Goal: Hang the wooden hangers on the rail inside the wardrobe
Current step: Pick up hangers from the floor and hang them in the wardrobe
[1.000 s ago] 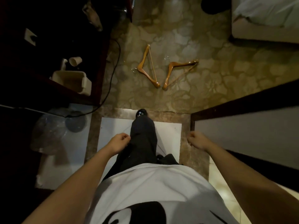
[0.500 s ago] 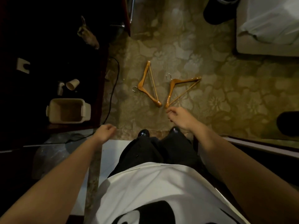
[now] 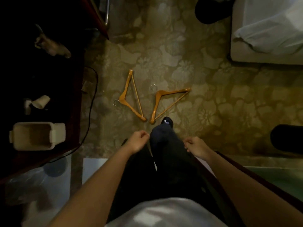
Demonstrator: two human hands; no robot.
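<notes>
Flat on the carpet (image 3: 213, 104), just ahead of the shoe (image 3: 167, 122): left hanger (image 3: 122, 101) and right hanger (image 3: 172, 92), lower tips nearly touching. Left hand (image 3: 138, 140), right hand (image 3: 196, 147) loosely curled, seemingly empty. Crouch; grasp each near its hook.

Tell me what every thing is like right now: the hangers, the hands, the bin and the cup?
Left hanger: flat on the carpet, not held.
Right hanger: flat on the carpet, not held.
Left hand: loosely curled, holding nothing.
Right hand: loosely curled, holding nothing.
Bin: upright, no lid on.
Cup: tipped on its side.
</notes>
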